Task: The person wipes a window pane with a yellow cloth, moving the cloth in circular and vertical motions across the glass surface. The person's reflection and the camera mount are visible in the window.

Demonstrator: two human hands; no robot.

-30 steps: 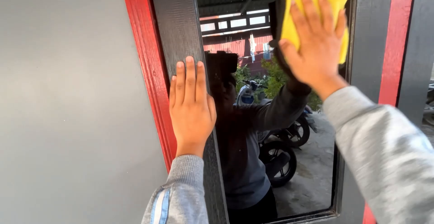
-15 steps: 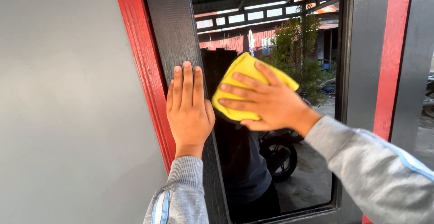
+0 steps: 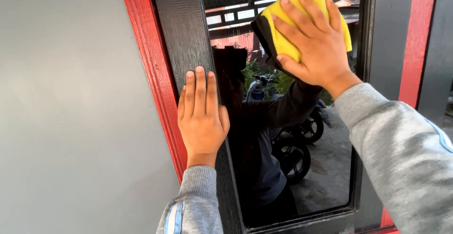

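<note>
The right hand (image 3: 315,45) presses a yellow cloth (image 3: 302,24) flat against the glass pane (image 3: 325,168), high up near the pane's top edge; its grip is a spread palm, fingers fanned over the cloth rather than curled round it, so the cloth is pinned between palm and glass. A dark edge of the cloth shows at its left side. The left hand (image 3: 202,116) lies flat and empty, fingers together and pointing up, on the dark wooden frame (image 3: 181,31) at the pane's left side, its thumb edge touching the glass. Both arms wear grey sleeves. The glass mirrors the person and parked motorbikes. Just left of the frame runs a red trim strip (image 3: 151,69), then a grey wall (image 3: 66,111).
</note>
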